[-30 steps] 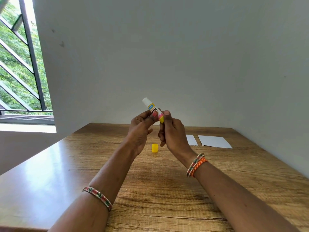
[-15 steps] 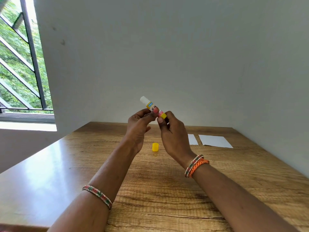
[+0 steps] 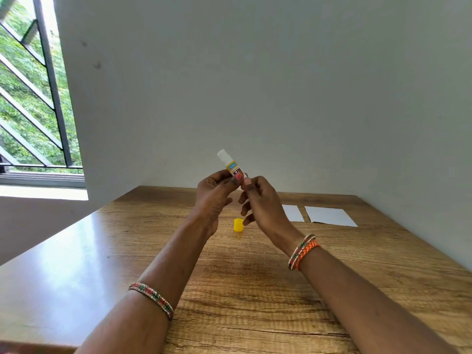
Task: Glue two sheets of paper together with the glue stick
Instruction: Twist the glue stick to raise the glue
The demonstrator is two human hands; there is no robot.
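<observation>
I hold an uncapped glue stick up above the wooden table, its white tip pointing up and left. My left hand grips its labelled body between thumb and fingers. My right hand pinches the stick's lower end, which its fingers hide. The yellow cap stands on the table below my hands. Two white sheets of paper lie flat at the far right, a small one partly behind my right hand and a larger one beside it.
A white wall rises close behind and to the right of the table. A barred window with greenery outside is at the left. The table's left edge runs diagonally toward me.
Both hands have stayed raised with the glue stick. The stick now stands a little more upright, and my right fingers have shifted round its lower end, covering the yellow base.
</observation>
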